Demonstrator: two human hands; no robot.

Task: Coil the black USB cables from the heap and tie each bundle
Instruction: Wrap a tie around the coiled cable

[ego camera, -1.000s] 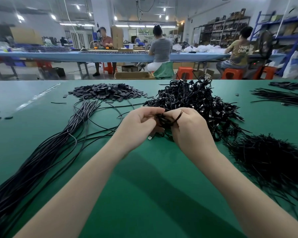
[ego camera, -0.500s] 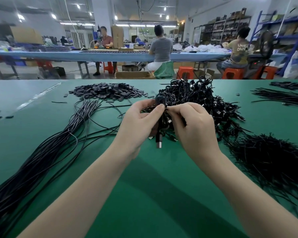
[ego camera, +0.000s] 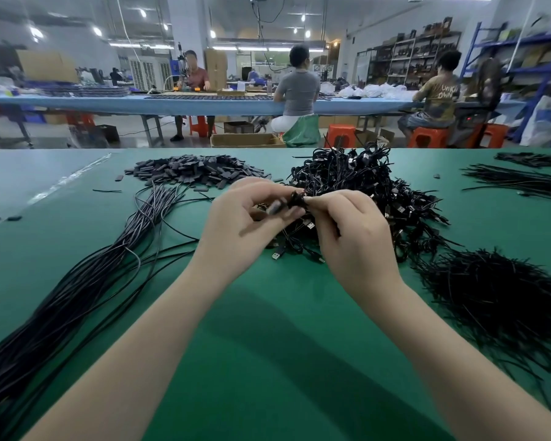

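Observation:
My left hand and my right hand meet above the green table, both pinching a small coiled black cable bundle between their fingertips. A USB plug hangs just below the bundle. Behind and to the right of my hands lies a heap of tied cable bundles. Long loose black cables stretch from the table's middle down to the lower left corner.
A mound of thin black twist ties lies at the right. A pile of small dark flat pieces sits at the back left. More black strands lie far right. People sit at a blue bench beyond the table.
Both hands rose from the table with the bundle, then turned it; the dangling plug that hung straight down half a second ago now sits tucked under my fingers.

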